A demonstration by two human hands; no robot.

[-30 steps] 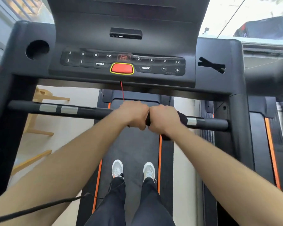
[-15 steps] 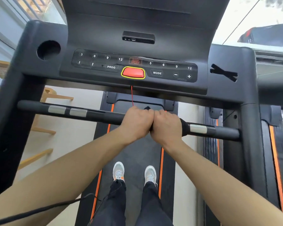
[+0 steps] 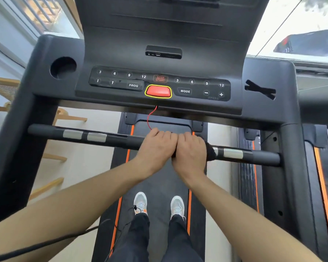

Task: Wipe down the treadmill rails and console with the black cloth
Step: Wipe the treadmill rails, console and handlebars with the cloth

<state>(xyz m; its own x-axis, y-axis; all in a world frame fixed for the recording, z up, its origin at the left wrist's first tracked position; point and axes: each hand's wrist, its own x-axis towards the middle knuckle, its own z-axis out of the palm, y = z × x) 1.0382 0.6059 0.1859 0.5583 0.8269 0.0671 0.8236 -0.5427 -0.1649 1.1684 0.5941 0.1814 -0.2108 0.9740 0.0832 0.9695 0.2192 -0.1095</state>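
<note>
matt black plastic console [image 3: 121,53]

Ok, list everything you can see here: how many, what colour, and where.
black cloth: one, black, wrapped on the handlebar under the right hand
black tubular handlebar: one, black with silver plates, below the console
dark grey plastic console: one, dark grey, top centre
red oval button: one, red, yellow rim, console middle
thin red cord: one, red, hanging below the console
round cup holder: one, black, console left
treadmill belt: one, dark grey, orange edges, underfoot
wooden frame: one, light wood, left
black cable: one, black, bottom left
pale grey sneakers: two, on the belt
left hand: grips the handlebar
right hand: grips the cloth
</note>
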